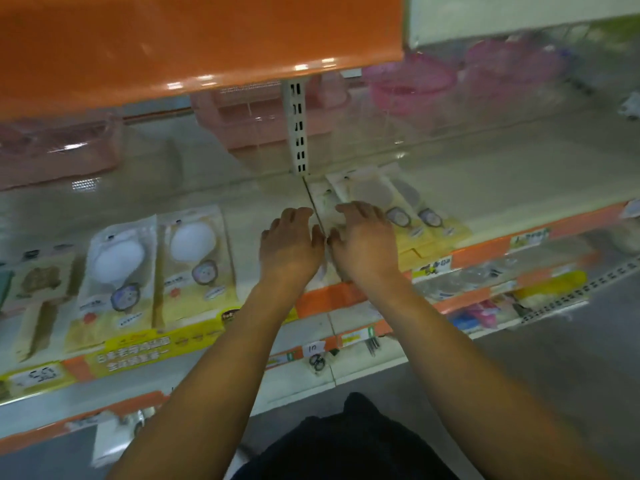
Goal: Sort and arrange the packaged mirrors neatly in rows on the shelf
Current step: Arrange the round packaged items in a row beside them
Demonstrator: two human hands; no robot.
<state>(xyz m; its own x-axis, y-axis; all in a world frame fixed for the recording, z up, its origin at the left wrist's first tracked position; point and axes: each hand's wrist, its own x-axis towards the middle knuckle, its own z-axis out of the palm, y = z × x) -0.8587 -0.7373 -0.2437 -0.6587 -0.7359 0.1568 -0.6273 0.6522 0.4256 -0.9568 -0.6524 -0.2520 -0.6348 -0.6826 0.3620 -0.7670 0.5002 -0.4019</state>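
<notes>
Two packaged mirrors (166, 271) lie flat side by side on the left part of the shelf (502, 199), their round white faces pointing toward the back and their yellow card ends at the front edge. On the right part, just past the seam between the shelf boards, a second group of mirror packs (398, 209) lies overlapping and slanted; at least three show, though the exact count cannot be told under the hand.

The left hand (291, 244) rests palm down on bare shelf between the two groups, fingers loosely spread, grasping nothing. The right hand (363, 240) lies palm down on the nearest pack of the right group, fingers relaxed and pressing on it rather than curling round it. The thumbs nearly meet over the seam.

An orange upper shelf (194, 39) overhangs above. Behind stand pink baskets (412, 83) and a slotted upright post (297, 126). Price labels (433, 265) line the orange front strip.
</notes>
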